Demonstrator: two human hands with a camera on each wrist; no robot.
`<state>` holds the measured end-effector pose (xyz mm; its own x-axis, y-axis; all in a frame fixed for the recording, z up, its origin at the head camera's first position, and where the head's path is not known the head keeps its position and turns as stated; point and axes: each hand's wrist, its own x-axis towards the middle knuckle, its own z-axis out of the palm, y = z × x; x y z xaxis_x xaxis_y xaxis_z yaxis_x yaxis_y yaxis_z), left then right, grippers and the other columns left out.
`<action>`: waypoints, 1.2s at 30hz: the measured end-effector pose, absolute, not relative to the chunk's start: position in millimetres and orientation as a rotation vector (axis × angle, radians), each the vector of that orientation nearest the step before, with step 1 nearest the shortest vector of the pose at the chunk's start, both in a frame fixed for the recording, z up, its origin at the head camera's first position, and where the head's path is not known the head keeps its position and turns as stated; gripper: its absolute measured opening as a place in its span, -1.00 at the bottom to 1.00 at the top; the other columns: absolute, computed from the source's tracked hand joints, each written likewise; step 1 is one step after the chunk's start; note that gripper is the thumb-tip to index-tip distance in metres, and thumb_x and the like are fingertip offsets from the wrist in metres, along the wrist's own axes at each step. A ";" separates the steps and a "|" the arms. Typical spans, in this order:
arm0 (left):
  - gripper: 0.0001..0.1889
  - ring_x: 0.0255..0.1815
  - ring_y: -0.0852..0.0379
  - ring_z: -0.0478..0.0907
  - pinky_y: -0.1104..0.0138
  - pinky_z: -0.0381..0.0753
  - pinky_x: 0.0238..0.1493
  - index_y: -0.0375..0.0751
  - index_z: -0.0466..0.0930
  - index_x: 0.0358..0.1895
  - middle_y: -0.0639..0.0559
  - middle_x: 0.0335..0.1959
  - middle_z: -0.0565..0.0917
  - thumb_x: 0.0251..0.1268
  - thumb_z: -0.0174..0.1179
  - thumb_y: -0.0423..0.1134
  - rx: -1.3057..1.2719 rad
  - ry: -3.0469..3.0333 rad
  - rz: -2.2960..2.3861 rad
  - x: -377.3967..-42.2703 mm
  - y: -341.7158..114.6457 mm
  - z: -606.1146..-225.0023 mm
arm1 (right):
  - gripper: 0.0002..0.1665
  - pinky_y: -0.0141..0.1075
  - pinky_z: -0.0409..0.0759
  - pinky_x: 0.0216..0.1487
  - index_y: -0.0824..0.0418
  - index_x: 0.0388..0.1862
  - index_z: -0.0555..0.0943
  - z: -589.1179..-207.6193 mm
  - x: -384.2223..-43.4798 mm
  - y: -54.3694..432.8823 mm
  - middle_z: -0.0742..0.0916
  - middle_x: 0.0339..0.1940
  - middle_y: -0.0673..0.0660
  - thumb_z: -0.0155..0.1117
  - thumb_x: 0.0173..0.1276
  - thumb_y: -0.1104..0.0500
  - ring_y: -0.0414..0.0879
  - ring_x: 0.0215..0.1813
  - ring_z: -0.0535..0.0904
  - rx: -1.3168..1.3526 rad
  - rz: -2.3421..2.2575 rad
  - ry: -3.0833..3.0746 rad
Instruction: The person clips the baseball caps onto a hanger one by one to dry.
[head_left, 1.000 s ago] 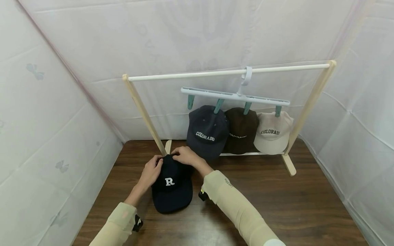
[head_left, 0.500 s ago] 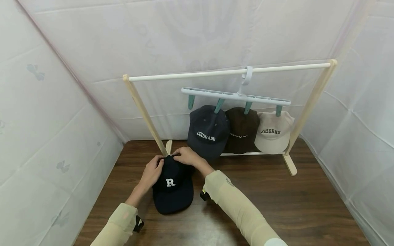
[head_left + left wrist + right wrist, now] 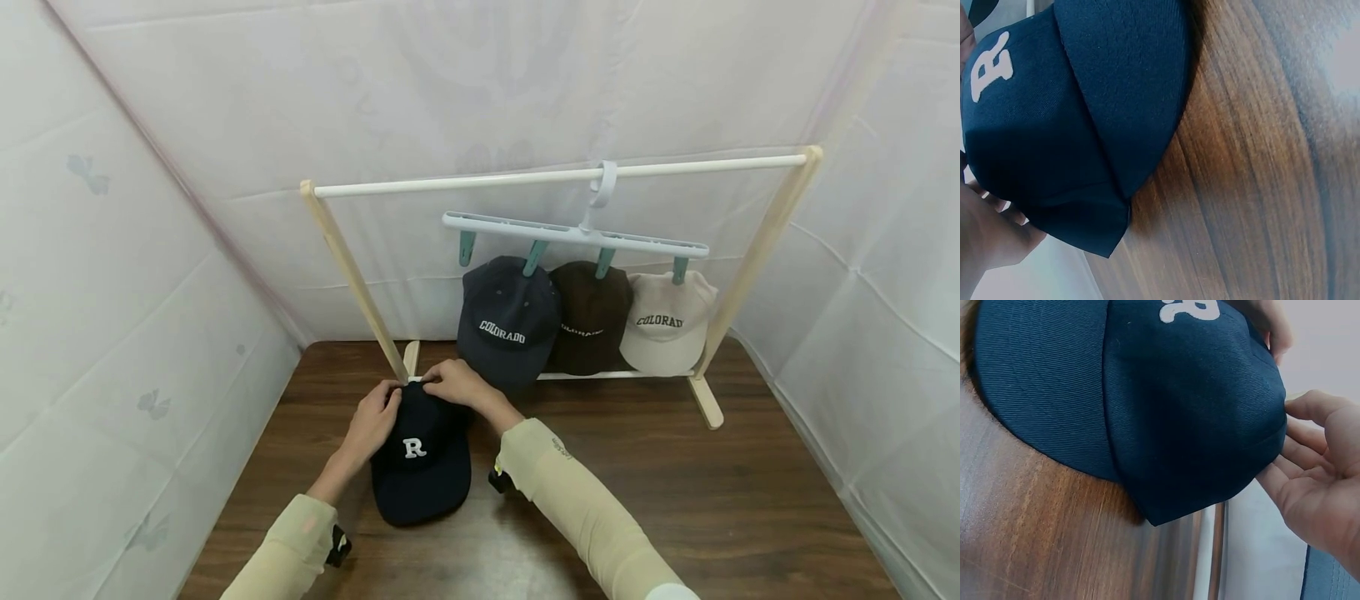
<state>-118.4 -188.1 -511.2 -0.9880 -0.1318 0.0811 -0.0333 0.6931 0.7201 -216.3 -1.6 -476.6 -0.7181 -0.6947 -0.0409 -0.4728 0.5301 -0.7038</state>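
A navy baseball cap [image 3: 420, 483] with a white letter R stands at the left of the table, brim toward me. My left hand [image 3: 372, 419] grips the upper left of its crown, and the left wrist view has those fingers [image 3: 1013, 215] behind the cloth. On the upper right of the crown, my right hand [image 3: 459, 385] pinches the cap between thumb and fingers, as the right wrist view also has it. Behind, a pale blue hanger [image 3: 525, 229] carries a dark grey cap [image 3: 502, 300], a brown cap [image 3: 588, 304] and a cream cap [image 3: 663, 337] in green clips.
The hanger hooks over the white bar [image 3: 465, 182] of a wooden rack [image 3: 761, 258]. Its leftmost clip [image 3: 467, 248] holds no cap. One rack foot [image 3: 707, 404] rests on the brown table [image 3: 637, 508] at the right. White cloth walls [image 3: 180, 333] enclose the table.
The navy cap has shifted very slightly toward me, its crown top a little lower between my hands. Both hands keep almost the same place on it.
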 end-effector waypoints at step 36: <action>-0.57 0.05 -0.16 0.61 -0.10 0.53 -0.01 -0.18 0.51 0.15 -0.18 0.13 0.64 0.64 -0.07 0.10 0.185 -2.812 -1.065 -118.3 -184.7 -518.6 | -0.60 -0.28 0.60 0.11 0.22 0.15 0.69 -482.2 -213.6 -2.9 0.76 0.09 0.12 0.37 0.45 0.03 -0.02 0.15 0.66 -0.939 -0.942 2.427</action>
